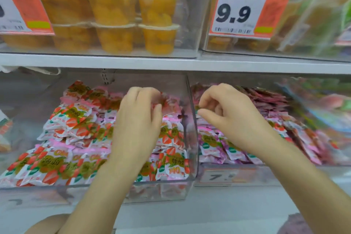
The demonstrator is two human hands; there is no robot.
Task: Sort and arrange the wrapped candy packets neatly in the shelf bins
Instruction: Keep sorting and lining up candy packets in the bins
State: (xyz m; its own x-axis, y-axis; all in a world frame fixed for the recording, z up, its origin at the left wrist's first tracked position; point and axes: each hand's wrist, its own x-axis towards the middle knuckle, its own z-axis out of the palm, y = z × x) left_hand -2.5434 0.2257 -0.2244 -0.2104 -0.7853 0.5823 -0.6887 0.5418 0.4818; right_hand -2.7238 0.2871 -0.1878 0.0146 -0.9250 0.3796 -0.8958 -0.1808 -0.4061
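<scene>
Head view, only cam.

1. Heap of strawberry packets (57, 165) in left bin (171, 190). Pinker packets (214, 150) fill right bin (269, 175). Both bins on lower shelf, under jelly cups (114, 9) & 9.9 price tag (239, 9).
2. State, left hand (140, 119): over back of left bin, fingers curled, pinching a packet near top of heap.
3. State, right hand (231, 116): apart from the other, at clear wall between bins, fingers curled, thumb out. Holding anything? Can't tell, blur.
4. Handling est.: packets light, soft pillow type, glossy film so prob. slippery. Heap likely slides if shoved.
5. Grip est.: fingertip pinch on crimped end seam or flat faces, no squeeze needed. For several, stack flat first.
</scene>
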